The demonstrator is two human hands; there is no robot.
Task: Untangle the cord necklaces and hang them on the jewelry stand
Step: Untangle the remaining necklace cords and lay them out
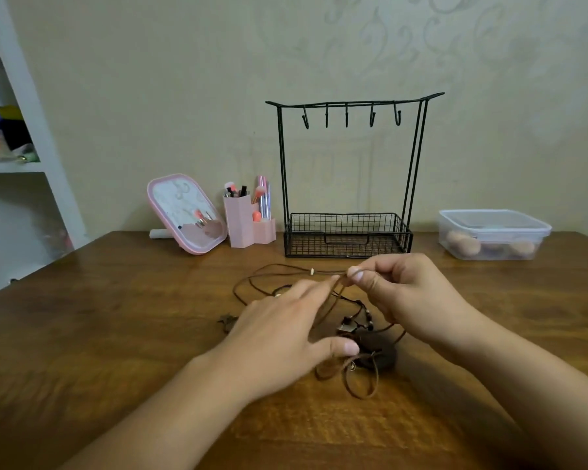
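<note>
A tangle of brown cord necklaces (357,334) with beads and dark pendants lies on the wooden table (116,334) in front of me. My right hand (398,290) pinches one brown cord between thumb and forefinger, lifted a little above the pile. My left hand (286,330) hovers over the pile's left side with fingers spread, its fingertips touching the same cord near my right hand. The black wire jewelry stand (348,171), with several bare hooks on its top bar and a mesh basket at the bottom, stands just behind the necklaces against the wall.
A pink-framed mirror (185,213) and a pink holder with makeup brushes (248,220) stand left of the stand. A lidded clear plastic box (493,234) sits at the right. White shelves (21,137) line the left wall.
</note>
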